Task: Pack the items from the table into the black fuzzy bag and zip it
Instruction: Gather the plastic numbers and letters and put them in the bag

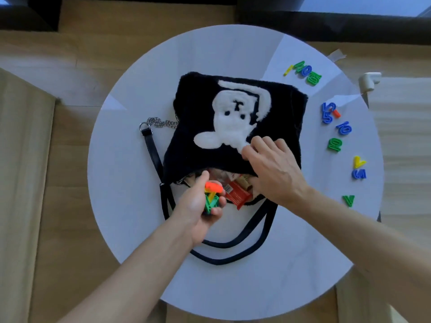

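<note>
The black fuzzy bag (193, 108) with a white bear figure lies flat on the round white table (121, 141), its mouth open toward me. A red snack packet (238, 194) and other wrappers show inside the opening. My left hand (198, 201) holds a bunch of plastic pieces (212, 194), orange, yellow and green, right at the bag's mouth. My right hand (272, 166) grips the upper edge of the opening, fingers on the fuzzy top and thumb inside. Several coloured plastic numbers and symbols (335, 127) lie along the table's right side.
The bag's black straps (233, 250) loop toward me on the table, and a chain with a ring (158, 123) sticks out at its left. A green piece (349, 200) lies near the right edge. Wooden floor surrounds the table.
</note>
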A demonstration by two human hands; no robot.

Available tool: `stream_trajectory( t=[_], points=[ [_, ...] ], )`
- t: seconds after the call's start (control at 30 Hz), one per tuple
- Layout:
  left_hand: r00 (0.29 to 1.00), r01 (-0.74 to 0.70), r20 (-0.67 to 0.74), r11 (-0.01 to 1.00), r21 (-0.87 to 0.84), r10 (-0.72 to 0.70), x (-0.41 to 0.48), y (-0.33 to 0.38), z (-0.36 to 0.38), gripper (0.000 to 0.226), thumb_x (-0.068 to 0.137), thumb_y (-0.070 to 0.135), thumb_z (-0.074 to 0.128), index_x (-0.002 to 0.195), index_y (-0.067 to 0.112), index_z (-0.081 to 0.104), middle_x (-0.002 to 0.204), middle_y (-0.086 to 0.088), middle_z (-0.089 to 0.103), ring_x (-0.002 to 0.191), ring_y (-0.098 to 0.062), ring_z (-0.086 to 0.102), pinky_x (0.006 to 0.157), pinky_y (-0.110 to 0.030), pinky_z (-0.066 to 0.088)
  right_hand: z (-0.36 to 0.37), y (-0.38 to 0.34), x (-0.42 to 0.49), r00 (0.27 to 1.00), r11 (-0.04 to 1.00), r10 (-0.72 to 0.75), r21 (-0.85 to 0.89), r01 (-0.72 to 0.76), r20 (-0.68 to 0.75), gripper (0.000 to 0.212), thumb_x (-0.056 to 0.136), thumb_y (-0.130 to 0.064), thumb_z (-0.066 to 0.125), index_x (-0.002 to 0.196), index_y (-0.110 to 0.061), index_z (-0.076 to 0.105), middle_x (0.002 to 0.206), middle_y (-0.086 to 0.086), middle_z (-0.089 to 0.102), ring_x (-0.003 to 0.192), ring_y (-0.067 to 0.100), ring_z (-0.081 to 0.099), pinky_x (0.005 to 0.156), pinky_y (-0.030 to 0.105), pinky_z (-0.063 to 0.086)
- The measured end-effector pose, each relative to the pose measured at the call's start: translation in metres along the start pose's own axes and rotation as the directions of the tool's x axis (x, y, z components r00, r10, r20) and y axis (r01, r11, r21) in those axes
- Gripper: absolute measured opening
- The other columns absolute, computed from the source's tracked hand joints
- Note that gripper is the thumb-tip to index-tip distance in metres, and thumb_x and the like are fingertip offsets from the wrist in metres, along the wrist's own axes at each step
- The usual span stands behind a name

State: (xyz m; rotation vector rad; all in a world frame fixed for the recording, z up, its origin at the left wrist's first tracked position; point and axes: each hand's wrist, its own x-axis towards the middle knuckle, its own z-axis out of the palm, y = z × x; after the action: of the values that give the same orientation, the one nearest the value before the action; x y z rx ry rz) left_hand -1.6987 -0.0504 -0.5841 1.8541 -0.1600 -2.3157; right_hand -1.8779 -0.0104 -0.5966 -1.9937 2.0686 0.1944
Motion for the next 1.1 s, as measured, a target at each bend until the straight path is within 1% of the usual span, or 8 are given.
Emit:
stream_trajectory(
  t=[0.17,0.33,0.47,0.57,0.77,0.9,1.03,1.1],
  points=[
    [0.998,0.051,-0.016,0.993,-0.106,-0.053,0.015,-0.018,0.033,0.028,0.100,0.033,0.056,0.103,0.006,0.063,0.081,-0.012,0.065,0.060,-0.018,0.060,0.037,-0.019,0.042,-0.042,0.014,0.018,0.973,0.958,0.098,0.286,-0.035,-0.208,0.017,0.070,-0.017,0.064,0.084,-0.017,0.054,0.080,-0.003,0.061,0.077,0.026,0.057,0.079,0.038,0.039],
    [0.995,-0.092,0.014,0.979,-0.181,0.096,0.024,0.000,0.081,0.020,0.102,0.023,0.051,0.097,0.010,0.065,0.095,-0.010,0.067,0.085,-0.023,0.064,0.053,-0.027,0.055,-0.069,0.021,0.020,0.973,0.962,0.074,0.273,-0.012,-0.217,0.017,0.070,-0.018,0.064,0.086,-0.017,0.056,0.076,-0.006,0.059,0.075,0.023,0.055,0.080,0.032,0.029],
    [0.983,-0.133,0.075,0.937,-0.324,0.166,0.018,0.014,0.094,0.030,0.099,0.012,0.040,0.100,0.004,0.068,0.078,-0.014,0.075,0.063,-0.026,0.074,0.052,-0.032,0.058,-0.069,0.025,0.011,0.976,0.956,0.085,0.293,-0.022,-0.202,0.017,0.071,-0.018,0.065,0.086,-0.018,0.056,0.076,-0.007,0.058,0.076,0.023,0.055,0.079,0.031,0.026],
    [0.956,-0.163,0.173,0.920,-0.356,0.236,0.016,0.015,0.091,0.041,0.097,0.011,0.028,0.097,0.005,0.069,0.078,-0.013,0.077,0.064,-0.025,0.075,0.052,-0.028,0.057,-0.067,0.021,0.006,0.979,0.946,0.094,0.321,-0.030,-0.183,0.017,0.072,-0.018,0.065,0.086,-0.019,0.054,0.079,-0.006,0.059,0.077,0.023,0.056,0.079,0.028,0.023],
    [0.890,-0.300,0.270,0.917,-0.264,0.369,0.015,0.007,0.084,0.037,0.097,0.011,0.031,0.099,0.008,0.068,0.088,-0.005,0.072,0.077,-0.018,0.066,0.066,-0.026,0.052,-0.064,0.018,0.004,0.974,0.924,0.144,0.377,-0.069,-0.175,0.017,0.071,-0.019,0.065,0.084,-0.021,0.054,0.079,-0.008,0.059,0.077,0.020,0.056,0.081,0.028,0.026],
    [0.908,-0.355,0.166,0.918,-0.179,0.383,0.013,0.000,0.080,0.030,0.090,0.000,0.039,0.102,0.000,0.066,0.099,-0.014,0.065,0.087,-0.024,0.056,0.082,-0.033,0.045,-0.057,0.019,-0.003,0.969,0.900,0.193,0.420,-0.113,-0.152,0.018,0.071,-0.019,0.068,0.083,-0.022,0.054,0.080,-0.010,0.057,0.076,0.016,0.054,0.082,0.027,0.028],
    [0.902,-0.430,0.032,0.902,-0.046,0.431,0.014,-0.007,0.073,0.038,0.084,-0.011,0.041,0.121,-0.015,0.051,0.107,-0.026,0.061,0.093,-0.029,0.058,0.090,-0.041,0.055,-0.048,0.017,-0.008,0.965,0.890,0.216,0.436,-0.134,-0.145,0.020,0.073,-0.020,0.070,0.087,-0.023,0.056,0.083,-0.011,0.058,0.077,0.014,0.053,0.085,0.027,0.030],
    [0.888,-0.459,-0.025,0.888,0.023,0.460,0.013,-0.014,0.071,0.025,0.084,-0.011,0.043,0.106,-0.004,0.052,0.102,-0.018,0.062,0.093,-0.026,0.062,0.088,-0.041,0.057,-0.042,0.013,-0.012,0.961,0.888,0.236,0.433,-0.153,-0.142,0.021,0.073,-0.018,0.069,0.087,-0.024,0.055,0.082,-0.011,0.056,0.076,0.013,0.050,0.084,0.027,0.030]
  ],
)
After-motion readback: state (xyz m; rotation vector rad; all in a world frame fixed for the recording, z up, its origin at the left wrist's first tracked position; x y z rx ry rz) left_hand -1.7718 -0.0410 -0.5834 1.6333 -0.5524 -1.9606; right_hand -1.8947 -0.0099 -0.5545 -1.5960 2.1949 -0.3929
